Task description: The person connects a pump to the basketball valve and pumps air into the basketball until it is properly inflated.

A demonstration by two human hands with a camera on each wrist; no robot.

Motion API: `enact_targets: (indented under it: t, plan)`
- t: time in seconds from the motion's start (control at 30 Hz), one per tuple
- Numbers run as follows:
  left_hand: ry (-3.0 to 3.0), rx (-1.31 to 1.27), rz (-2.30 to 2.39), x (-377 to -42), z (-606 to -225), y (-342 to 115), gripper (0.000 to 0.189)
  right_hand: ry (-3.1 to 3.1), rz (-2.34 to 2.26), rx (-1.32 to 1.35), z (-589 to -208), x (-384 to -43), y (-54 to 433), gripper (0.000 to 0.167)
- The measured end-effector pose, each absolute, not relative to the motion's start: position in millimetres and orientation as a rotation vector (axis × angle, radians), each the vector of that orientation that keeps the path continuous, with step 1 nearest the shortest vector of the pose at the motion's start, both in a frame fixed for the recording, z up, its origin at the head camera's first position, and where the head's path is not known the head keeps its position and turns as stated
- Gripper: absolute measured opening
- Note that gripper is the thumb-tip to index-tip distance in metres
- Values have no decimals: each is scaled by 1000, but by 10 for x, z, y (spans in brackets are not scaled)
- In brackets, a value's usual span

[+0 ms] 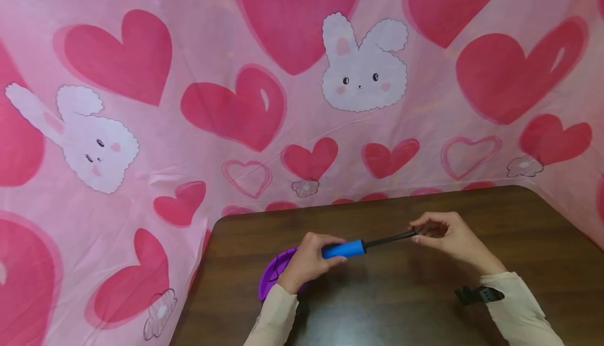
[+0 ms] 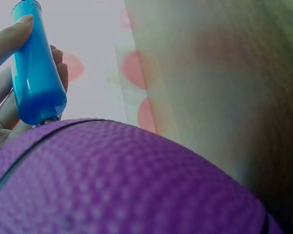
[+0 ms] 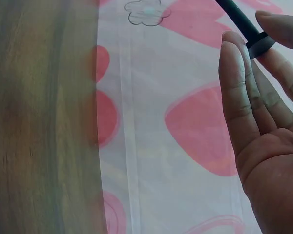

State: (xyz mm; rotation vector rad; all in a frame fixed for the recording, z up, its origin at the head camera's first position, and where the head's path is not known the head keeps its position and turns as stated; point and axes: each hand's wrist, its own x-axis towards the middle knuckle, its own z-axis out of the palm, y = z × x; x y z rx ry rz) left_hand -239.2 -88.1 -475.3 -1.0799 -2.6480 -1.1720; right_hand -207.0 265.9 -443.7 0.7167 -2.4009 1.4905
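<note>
My left hand [image 1: 309, 258] grips the blue barrel of a hand pump [image 1: 350, 249], thumb on one side and fingers on the other. At the far end of the extended black rod [image 1: 389, 239], my right hand [image 1: 445, 235] holds the handle between thumb and fingers. The handle [image 3: 260, 46] shows as a small black disc in the right wrist view. A purple ball [image 1: 270, 278] with black lines lies under my left forearm, its top sunken like a bowl. In the left wrist view, the barrel's lower end meets the dimpled ball [image 2: 122, 180]; the exact joint is hidden.
The brown wooden table [image 1: 391, 299] has rounded back corners. A pink cloth [image 1: 316, 120] with hearts and rabbit faces hangs behind it and along both sides. On my right wrist sits a black strap [image 1: 476, 294].
</note>
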Motion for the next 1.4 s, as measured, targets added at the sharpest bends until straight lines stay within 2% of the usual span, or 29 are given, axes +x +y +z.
enact_targets:
  t: [0.27, 0.63, 0.8, 1.13, 1.4]
  plan:
    - [-2654, -1073, -1190, -2391, -4769, -844, 37, -2385, 1546, 720, -4492, -2094, 2641, 18]
    - [-2640, -1046, -1203, -2329, -4774, -789, 31, -2298, 1528, 846, -4764, -2125, 2062, 26]
    - [-2626, -1063, -1173, -2343, -4758, -790, 32, -2275, 1508, 861, -4823, -2113, 1945, 26]
    - [-2639, -1084, -1170, -2349, -4761, -838, 33, -2318, 1516, 855, -4828, -2122, 1944, 23]
    - [-2649, -1075, -1193, -2342, -4735, -861, 35, -2358, 1474, 778, -4601, -2109, 2299, 24]
